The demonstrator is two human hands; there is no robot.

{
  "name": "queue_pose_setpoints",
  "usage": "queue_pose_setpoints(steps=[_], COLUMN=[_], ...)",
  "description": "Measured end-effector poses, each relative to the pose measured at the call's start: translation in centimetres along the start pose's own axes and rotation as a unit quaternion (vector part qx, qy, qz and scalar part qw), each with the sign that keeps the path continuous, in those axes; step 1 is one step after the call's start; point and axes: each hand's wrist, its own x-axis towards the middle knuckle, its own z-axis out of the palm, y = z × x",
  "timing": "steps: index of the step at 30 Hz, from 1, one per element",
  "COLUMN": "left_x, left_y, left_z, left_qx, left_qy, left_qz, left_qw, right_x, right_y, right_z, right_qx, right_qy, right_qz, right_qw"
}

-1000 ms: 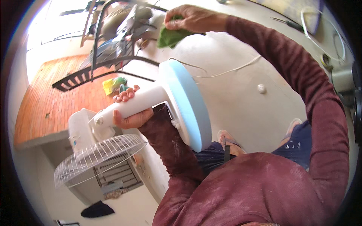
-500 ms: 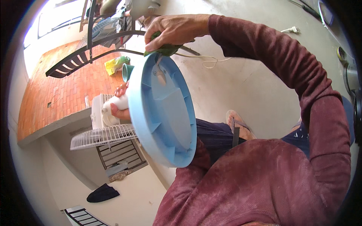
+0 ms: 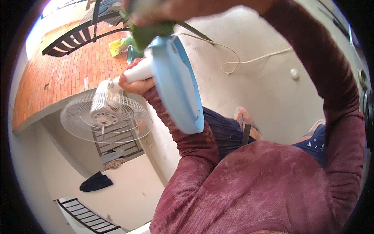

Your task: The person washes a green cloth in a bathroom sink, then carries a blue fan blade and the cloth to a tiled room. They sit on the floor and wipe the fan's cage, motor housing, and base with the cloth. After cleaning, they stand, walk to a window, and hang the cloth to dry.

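Head view: a white stand fan (image 3: 117, 105) is held off the floor and tipped on its side, so that its round blue base (image 3: 175, 85) is turned up toward the person and its underside can be reached. The left hand (image 3: 134, 84) is closed around the white pole just behind the base, which carries the weight and keeps the wire guard (image 3: 103, 119) pointing away to the left, clear of the body. The right hand (image 3: 183, 9), blurred at the top edge, is closed on a green cloth (image 3: 150, 33) that is pressed against the far rim of the base; the arm is arched over the fan to get there. A white cord (image 3: 249, 60) lies loose on the pale floor (image 3: 253, 97) to the right, and sandalled feet (image 3: 245, 121) are seen below the base.
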Motion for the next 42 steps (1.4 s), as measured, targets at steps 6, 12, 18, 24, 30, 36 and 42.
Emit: queue_pose_setpoints(steps=[6,12,18,24,30,36,42], left_x=[1.5,3.3,-0.2,-3.0,-6.1,-6.9,-7.5], left_y=[-2.3,-6.2,-6.9,-7.6,-7.4,-5.8,-7.6], left_z=[-1.7,-4.7,-3.9,4.2,3.9,7.0,6.6], left_qx=[0.055,0.183,-0.080,0.038,0.006,0.004,-0.055], left_qy=[0.013,-0.120,-0.124,-0.335,-0.157,-0.308,-0.428], left_qz=[0.093,0.254,-0.042,0.008,-0.121,-0.111,-0.171], left_qw=[0.994,0.942,0.988,0.941,0.980,0.945,0.886], right_x=[-3.9,-9.0,-7.4,-2.5,-1.2,-4.7,-0.2], right_y=[5.1,-1.1,1.9,6.1,2.2,1.4,0.9], right_z=[10.9,13.5,7.8,5.7,10.6,4.6,1.6], right_qx=[-0.268,-0.303,0.109,0.270,0.037,-0.011,0.102], right_qy=[-0.025,-0.181,-0.275,0.174,0.076,-0.053,0.144], right_qz=[0.085,0.012,0.229,0.224,0.016,0.039,0.069], right_qw=[0.959,0.936,0.927,0.920,0.996,0.998,0.982])
